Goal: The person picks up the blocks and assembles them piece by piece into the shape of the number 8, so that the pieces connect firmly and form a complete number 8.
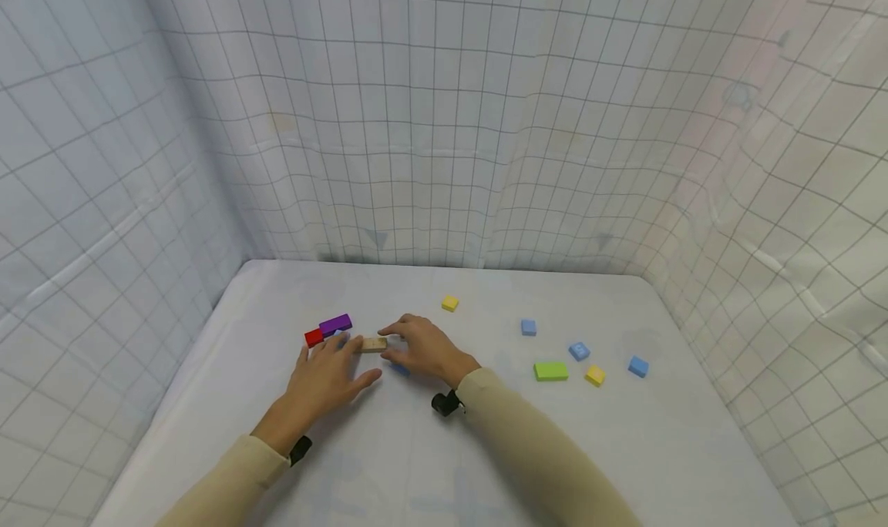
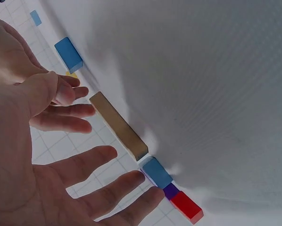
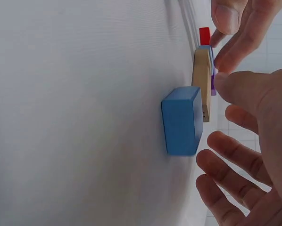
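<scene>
A tan wooden block point(image 1: 373, 345) lies flat between my two hands. My left hand point(image 1: 323, 382) is at its left end with fingers spread, over a small blue block point(image 2: 156, 172) beside a red block point(image 1: 314, 337) and a purple block point(image 1: 336, 325). Around the wooden block's right end, my right hand point(image 1: 428, 350) has its thumb and fingers apart and loosely bent. Whether a fingertip touches the wood I cannot tell. Another blue block point(image 3: 182, 121) sits below the right hand, mostly covered by it in the head view.
Farther back stands a yellow block point(image 1: 450, 303). To the right lie a green block point(image 1: 551, 371), a second yellow block point(image 1: 594, 375) and several blue blocks point(image 1: 529, 327) on the white table point(image 1: 486, 465). Grid-patterned curtains point(image 1: 444, 126) enclose the back and sides.
</scene>
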A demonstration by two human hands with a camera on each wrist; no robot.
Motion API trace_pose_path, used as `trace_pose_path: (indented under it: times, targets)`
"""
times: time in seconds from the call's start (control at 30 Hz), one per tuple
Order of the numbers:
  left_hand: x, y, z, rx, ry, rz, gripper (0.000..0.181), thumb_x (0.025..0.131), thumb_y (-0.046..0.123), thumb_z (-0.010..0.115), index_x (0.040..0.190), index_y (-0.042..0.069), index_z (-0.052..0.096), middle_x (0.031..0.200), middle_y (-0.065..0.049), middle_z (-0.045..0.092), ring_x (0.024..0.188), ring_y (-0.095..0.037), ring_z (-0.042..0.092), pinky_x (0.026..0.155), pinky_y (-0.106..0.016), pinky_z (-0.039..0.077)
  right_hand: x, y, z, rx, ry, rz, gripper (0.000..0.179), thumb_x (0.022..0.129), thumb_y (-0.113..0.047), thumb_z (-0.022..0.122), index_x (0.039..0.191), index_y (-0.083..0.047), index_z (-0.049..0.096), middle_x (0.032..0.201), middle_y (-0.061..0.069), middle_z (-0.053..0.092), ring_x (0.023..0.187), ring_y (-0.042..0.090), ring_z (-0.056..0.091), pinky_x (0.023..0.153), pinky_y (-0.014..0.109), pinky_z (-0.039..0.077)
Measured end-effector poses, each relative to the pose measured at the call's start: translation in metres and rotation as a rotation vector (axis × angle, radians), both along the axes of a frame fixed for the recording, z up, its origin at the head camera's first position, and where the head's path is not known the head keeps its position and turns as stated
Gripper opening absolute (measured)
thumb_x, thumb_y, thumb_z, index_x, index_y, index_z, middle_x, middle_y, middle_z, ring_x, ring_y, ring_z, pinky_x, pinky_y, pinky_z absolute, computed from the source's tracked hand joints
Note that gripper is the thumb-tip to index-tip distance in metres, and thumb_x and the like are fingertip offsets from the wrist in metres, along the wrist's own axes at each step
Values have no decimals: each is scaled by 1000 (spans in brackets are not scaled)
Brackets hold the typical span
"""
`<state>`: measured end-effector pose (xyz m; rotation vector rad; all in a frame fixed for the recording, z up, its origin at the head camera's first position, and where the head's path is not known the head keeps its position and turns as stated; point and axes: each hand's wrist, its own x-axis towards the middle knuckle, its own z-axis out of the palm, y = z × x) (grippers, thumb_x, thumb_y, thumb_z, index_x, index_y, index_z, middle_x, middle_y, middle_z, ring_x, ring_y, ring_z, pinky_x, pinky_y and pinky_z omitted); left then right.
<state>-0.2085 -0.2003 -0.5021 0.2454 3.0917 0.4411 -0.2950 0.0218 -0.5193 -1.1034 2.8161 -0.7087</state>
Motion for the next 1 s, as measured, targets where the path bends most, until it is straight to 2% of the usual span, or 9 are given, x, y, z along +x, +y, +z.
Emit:
trace_pose_path:
  times: [0.23, 0.4, 0.57, 0.67, 0.8, 1.0]
  targets:
    - [-1, -3, -1, -8, 14, 4, 77, 107, 58, 79, 164, 8, 64, 173, -33, 55, 155, -65, 56, 129, -90, 33, -8, -16, -4, -42, -32, 25, 34, 113, -27, 81, 146, -19, 82, 133, 2, 81, 115, 14, 73, 104, 30, 61]
    - [-3, -4, -1, -4, 6, 9, 77, 108, 59, 78, 165, 9, 64, 173, -33, 55, 155, -65, 56, 129, -90, 32, -12, -22, -6, -65, -70, 14, 25, 112, -23, 82, 136, -19, 88, 124, -1, 83, 107, 8, 72, 97, 23, 59]
    - [-3, -5, -1, 3, -4, 11, 76, 108, 58, 78, 164, 7, 64, 173, -33, 54, 159, -60, 55, 129, -90, 33, -17, -24, -5, -65, -61, 10, 20, 110, -22, 85, 128, -17, 91, 117, -1, 84, 98, 5, 71, 86, 18, 57]
    - [-3, -5, -1, 6, -7, 12, 76, 108, 57, 78, 164, 7, 64, 173, -34, 54, 160, -58, 54, 129, -90, 33, -19, -24, -4, -57, -51, 21, 17, 110, -21, 85, 124, -15, 92, 117, 1, 85, 100, 7, 74, 85, 16, 57]
    - [-4, -5, -2, 11, 3, 14, 75, 108, 56, 79, 163, 7, 65, 173, -33, 54, 160, -58, 54, 128, -89, 35, -23, -22, -2, -44, -37, 39, 15, 110, -19, 85, 121, -13, 92, 119, 2, 86, 106, 10, 77, 90, 17, 59]
    - [-6, -4, -6, 30, 41, 6, 70, 106, 52, 82, 158, 7, 69, 169, -32, 59, 153, -59, 59, 123, -83, 47, -26, -14, 0, -50, -72, 19, 14, 109, -18, 85, 120, -13, 93, 118, 2, 85, 103, 8, 74, 89, 18, 59]
